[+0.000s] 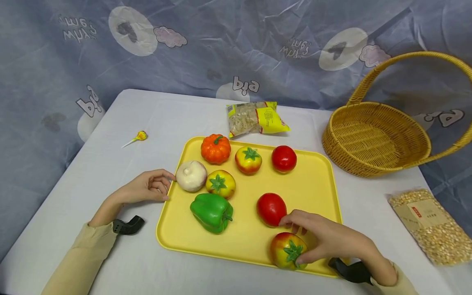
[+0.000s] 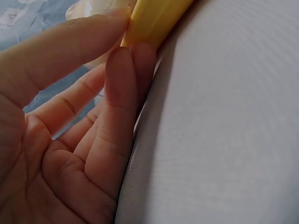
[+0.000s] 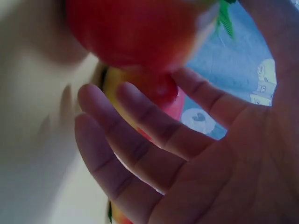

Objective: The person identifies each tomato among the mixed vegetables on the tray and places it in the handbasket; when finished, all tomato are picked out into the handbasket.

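Observation:
My left hand (image 1: 149, 187) is at the left rim of the yellow tray (image 1: 243, 253), with thumb and fingers pinching its edge. In the left wrist view the fingertips meet the yellow rim (image 2: 152, 23). My right hand (image 1: 324, 237) is spread over a yellow-and-red toy tomato (image 1: 284, 249) at the front right, thumb beside its green leaves. In the right wrist view its fingers (image 3: 140, 144) stand apart, uncurled, beside the tomato (image 3: 135, 32). Just beyond the fingertips lies a red round fruit (image 1: 271, 209). A white bulb (image 1: 191, 176) and a green bell pepper (image 1: 212, 212) lie near the tray's left side.
An orange pumpkin (image 1: 216, 149), two yellow tomatoes and another red fruit (image 1: 284, 158) are on the tray. Behind it lies a yellow-and-clear packet (image 1: 256, 119). A wicker basket (image 1: 332, 141) and a bag of corn kernels (image 1: 433, 229) stand right, a lollipop (image 1: 141, 135) left.

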The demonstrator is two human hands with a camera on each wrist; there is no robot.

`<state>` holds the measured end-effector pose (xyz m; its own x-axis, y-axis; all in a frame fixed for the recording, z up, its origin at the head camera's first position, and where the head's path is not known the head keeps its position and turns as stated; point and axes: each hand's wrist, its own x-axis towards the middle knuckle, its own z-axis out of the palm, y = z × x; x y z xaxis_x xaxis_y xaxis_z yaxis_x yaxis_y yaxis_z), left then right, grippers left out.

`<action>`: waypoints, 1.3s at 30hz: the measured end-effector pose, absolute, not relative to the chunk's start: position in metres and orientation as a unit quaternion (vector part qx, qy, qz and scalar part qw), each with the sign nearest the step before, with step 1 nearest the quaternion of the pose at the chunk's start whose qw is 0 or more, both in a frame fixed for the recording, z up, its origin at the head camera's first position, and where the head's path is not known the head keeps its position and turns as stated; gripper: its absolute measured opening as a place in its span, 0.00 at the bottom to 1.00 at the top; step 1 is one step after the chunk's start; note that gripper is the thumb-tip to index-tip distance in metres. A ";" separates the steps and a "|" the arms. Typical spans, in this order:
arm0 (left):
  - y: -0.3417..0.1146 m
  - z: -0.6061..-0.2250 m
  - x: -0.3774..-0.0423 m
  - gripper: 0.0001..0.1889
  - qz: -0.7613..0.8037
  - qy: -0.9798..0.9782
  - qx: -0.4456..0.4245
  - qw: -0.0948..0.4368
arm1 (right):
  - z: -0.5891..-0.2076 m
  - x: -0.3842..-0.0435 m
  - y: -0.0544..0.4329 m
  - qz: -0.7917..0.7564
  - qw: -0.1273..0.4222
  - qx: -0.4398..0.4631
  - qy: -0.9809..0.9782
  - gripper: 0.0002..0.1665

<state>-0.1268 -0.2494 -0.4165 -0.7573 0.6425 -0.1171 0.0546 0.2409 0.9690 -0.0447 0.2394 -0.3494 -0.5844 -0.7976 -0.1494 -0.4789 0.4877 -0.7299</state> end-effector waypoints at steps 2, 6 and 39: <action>-0.249 -0.416 -0.127 0.27 0.570 0.743 0.237 0.259 | -0.351 -0.045 0.238 -0.324 0.255 -0.399 0.819 0.38; -0.249 -0.416 -0.129 0.27 0.572 0.738 0.246 0.262 | -0.355 -0.045 0.234 -0.304 0.263 -0.432 0.808 0.36; -0.253 -0.425 -0.121 0.29 0.580 0.717 0.283 0.264 | -0.323 -0.066 0.287 -0.390 0.108 -0.342 0.848 0.38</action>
<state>-0.1208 -0.2533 -0.4253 -0.7001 0.7123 -0.0511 0.0991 0.1677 0.9808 -0.0656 0.2868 -0.3229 -0.7424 -0.6647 0.0841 -0.4961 0.4610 -0.7358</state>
